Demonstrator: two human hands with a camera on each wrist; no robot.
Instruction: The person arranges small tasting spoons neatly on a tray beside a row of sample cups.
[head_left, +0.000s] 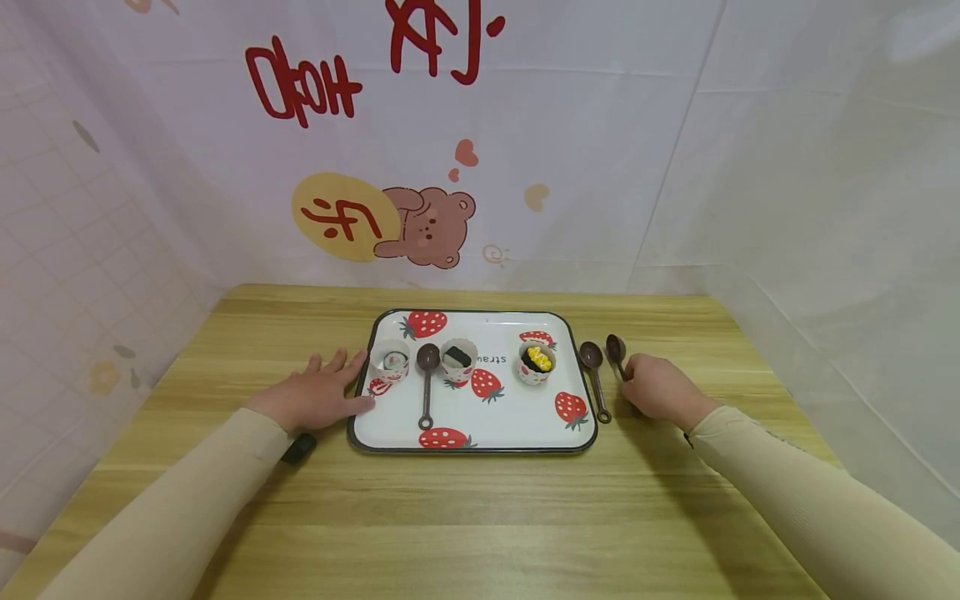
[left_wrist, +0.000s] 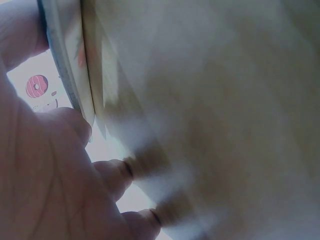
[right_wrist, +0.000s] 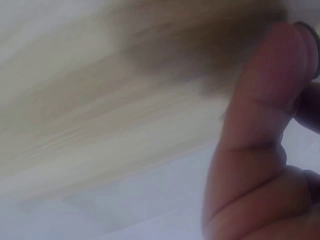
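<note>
In the head view a white strawberry-patterned tray [head_left: 487,425] lies on the table. My left hand [head_left: 318,396] rests at its left edge with fingers spread, and in the left wrist view the hand [left_wrist: 55,165] touches the tray's rim [left_wrist: 65,60]. My right hand [head_left: 660,387] pinches the handle of a brown spoon [head_left: 616,348] to the right of the tray. Another brown spoon [head_left: 592,357] leans along the tray's right edge. In the right wrist view the right hand [right_wrist: 260,140] has its thumb bent; the spoon is mostly hidden.
On the tray stand a paper cup with a white roll [head_left: 394,362], one with a black-banded piece [head_left: 457,358] and one with yellow topping [head_left: 537,361]. A third brown spoon [head_left: 427,358] lies between the left two cups. A printed curtain [head_left: 570,133] hangs behind the wooden table [head_left: 480,517].
</note>
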